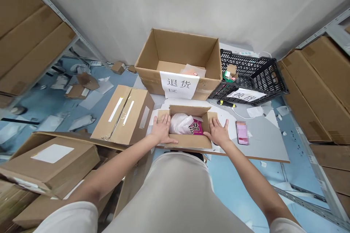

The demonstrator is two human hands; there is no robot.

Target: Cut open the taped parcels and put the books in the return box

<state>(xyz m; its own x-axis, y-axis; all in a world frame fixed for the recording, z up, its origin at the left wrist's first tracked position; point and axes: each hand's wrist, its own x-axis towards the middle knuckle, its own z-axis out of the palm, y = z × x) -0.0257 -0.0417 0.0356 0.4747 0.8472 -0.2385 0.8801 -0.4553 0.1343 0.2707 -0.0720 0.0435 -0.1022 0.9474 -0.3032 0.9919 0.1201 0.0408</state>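
The left hand (162, 128) and right hand (218, 132) lie apart, fingers spread, on opposite side flaps of an open brown box (188, 141) on the counter (269, 147); inside, whitish plastic (180, 123) sits left of magenta packaging (198, 126); around it, left to right: taped carton (124, 114), larger carton (177, 58) behind, black crate (259, 74), phone (242, 133).

From your head, the one camera looks forward and down, over your shirt (177, 196), to the bench (265, 149) quite near and the wall (207, 3) behind.
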